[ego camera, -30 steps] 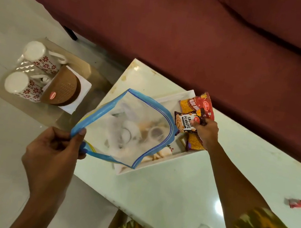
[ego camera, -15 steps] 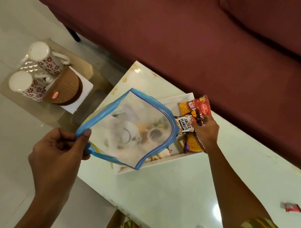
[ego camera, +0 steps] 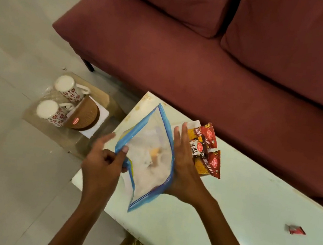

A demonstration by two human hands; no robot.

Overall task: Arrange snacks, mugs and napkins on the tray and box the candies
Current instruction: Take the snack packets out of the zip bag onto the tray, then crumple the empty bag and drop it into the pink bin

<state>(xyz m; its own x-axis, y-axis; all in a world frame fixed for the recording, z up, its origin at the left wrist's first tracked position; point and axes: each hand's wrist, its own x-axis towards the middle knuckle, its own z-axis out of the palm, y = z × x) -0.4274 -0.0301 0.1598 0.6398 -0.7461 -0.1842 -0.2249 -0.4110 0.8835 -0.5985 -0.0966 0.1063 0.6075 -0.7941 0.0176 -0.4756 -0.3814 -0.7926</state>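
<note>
left grip (ego camera: 103, 164), at 9 o'clock of the zip bag (ego camera: 151, 156): clenched on the bag's blue rim, thumb and curled fingers pinching it, index finger out straight. right grip (ego camera: 183, 168), at 3 o'clock of the bag: released, fingers straight and together, laid flat against the bag's side. bag tilted above the near corner of the table (ego camera: 239, 198); clear walls, contents blurred and not identifiable. snack packets (ego camera: 209, 151) just at 3 o'clock of the right grip, overlapping one another, on a white tray (ego camera: 196, 123) with only a corner in sight; contact between packets and fingers not determinable. red-wrapped candies (ego camera: 297, 230) loose on the table at 4 to 5 o'clock, well apart from the bag. two floral mugs (ego camera: 67, 88) on a low stand (ego camera: 101, 96) at 9 o'clock, touching a brown woven holder (ego camera: 83, 117) set on white napkins (ego camera: 104, 113). maroon sofa (ego camera: 207, 66) at 12 o'clock, beyond the table.
</note>
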